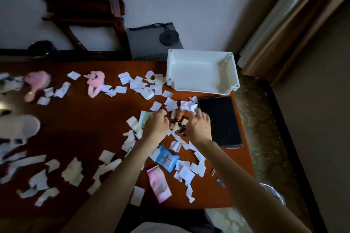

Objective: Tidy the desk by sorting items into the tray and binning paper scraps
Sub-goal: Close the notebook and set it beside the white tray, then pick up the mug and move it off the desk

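Apparently the person is gathering, since both hands are reaching in from two sides around one small heap near the right end of the bench (85, 119). The left hand (157, 126) and the right hand (198, 126) are lying knuckles up, and a few small dark and tan objects (180, 125) are showing between them, too blurred to name. The fingers of both hands are curving downward, the right ones at a crumpled scrap (190, 107), but I cannot tell if they are gripping anything. Paper scraps (170, 103) are lying all over the bench, many of them around the hands. The white tray (195, 72) is standing at the far right corner, well within reach, probably put there to receive the items, and it is holding nothing yet. A black flat case (219, 121) is lying just beside the right hand. Low on the right, off the bench, something like a bin rim (272, 193) is showing, and its inside is hidden
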`<state>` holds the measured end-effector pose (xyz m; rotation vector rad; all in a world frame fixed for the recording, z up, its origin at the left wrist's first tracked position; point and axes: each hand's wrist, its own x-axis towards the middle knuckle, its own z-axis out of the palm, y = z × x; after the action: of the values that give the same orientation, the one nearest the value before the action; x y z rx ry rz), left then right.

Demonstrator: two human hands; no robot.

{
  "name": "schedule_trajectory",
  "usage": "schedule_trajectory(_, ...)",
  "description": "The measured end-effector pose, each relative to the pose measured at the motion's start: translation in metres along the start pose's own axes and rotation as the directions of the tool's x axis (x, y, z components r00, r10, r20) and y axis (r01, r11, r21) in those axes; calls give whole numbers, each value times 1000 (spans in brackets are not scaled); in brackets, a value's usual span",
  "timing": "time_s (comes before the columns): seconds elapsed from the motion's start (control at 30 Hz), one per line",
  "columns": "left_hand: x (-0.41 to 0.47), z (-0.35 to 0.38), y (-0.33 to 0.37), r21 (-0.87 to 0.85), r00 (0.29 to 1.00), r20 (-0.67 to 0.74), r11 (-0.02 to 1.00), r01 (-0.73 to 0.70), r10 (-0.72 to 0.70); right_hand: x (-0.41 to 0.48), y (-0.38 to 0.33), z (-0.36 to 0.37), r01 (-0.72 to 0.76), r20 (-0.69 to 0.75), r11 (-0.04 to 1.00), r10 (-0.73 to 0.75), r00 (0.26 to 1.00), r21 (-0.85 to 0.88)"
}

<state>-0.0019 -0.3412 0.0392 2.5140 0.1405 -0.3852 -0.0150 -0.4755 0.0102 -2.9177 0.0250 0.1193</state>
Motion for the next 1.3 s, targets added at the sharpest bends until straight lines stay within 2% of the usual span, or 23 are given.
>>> schedule_trajectory(0.03, -4, -15, -20, 36, 999, -49, 999, 21, -19, 0, -27, 1, 73, 2, 996, -73, 997, -49)
schedule_trajectory(0.13, -15, -63, -88, 88, 982, -167, 991, 99, -84, -1, -118, 15, 247, 200, 968, -233, 952, -47)
schedule_trajectory(0.27, -16, -131, -195, 94, 947, -275, 976, 198, -166, 0, -238, 47, 344, 288, 937, -316, 904, -53)
schedule_trajectory(0.4, -8, -192, -296, 61, 918, -316, 961, 270, -238, 0, -352, 81, 358, 320, 932, -357, 878, 58)
schedule_trajectory(0.5, -4, -226, -353, 42, 878, -345, 930, 366, -330, 0, -422, 96, 313, 336, 933, -357, 872, 180)
schedule_trajectory(0.57, 3, -244, -386, -26, 869, -318, 920, 391, -379, 3, -459, 105, 274, 384, 931, -351, 854, 242)
schedule_trajectory(0.7, 19, -249, -416, -379, 881, -72, 830, 410, -468, 12, -483, 116, 202, 421, 926, -330, 845, 320)
schedule_trajectory(0.8, 23, -245, -428, -540, 902, -6, 760, 361, -432, 16, -485, 118, 123, 364, 904, -286, 887, 410)
schedule_trajectory(0.9, 20, -240, -424, -460, 963, -36, 860, 221, -266, 18, -477, 122, 17, 333, 874, -203, 921, 486)
schedule_trajectory(1.03, 10, -220, -414, -185, 981, -181, 982, 43, -77, 14, -457, 130, -107, 372, 839, -118, 921, 533)
schedule_trajectory(1.1, 7, -210, -417, -107, 991, -133, 994, 2, -16, 11, -448, 134, -153, 407, 824, -101, 908, 545)
schedule_trajectory(1.17, 5, -199, -415, -158, 997, 17, 985, 72, -70, 7, -440, 138, -164, 422, 828, -95, 902, 537)
schedule_trajectory(1.2, 6, -191, -423, -348, 994, 16, 931, 108, -109, 6, -437, 140, -163, 430, 831, -99, 897, 532)
schedule_trajectory(1.23, 5, -200, -430, -464, 990, 33, 875, 136, -136, 4, -434, 141, -163, 437, 830, -105, 893, 534)
schedule_trajectory(1.27, 6, -203, -427, -301, 964, 33, 917, 262, -264, 3, -432, 142, -171, 448, 830, -104, 888, 531)
schedule_trajectory(1.3, 4, -202, -425, -100, 970, 55, 966, 240, -236, 3, -430, 143, -177, 457, 830, -102, 884, 529)
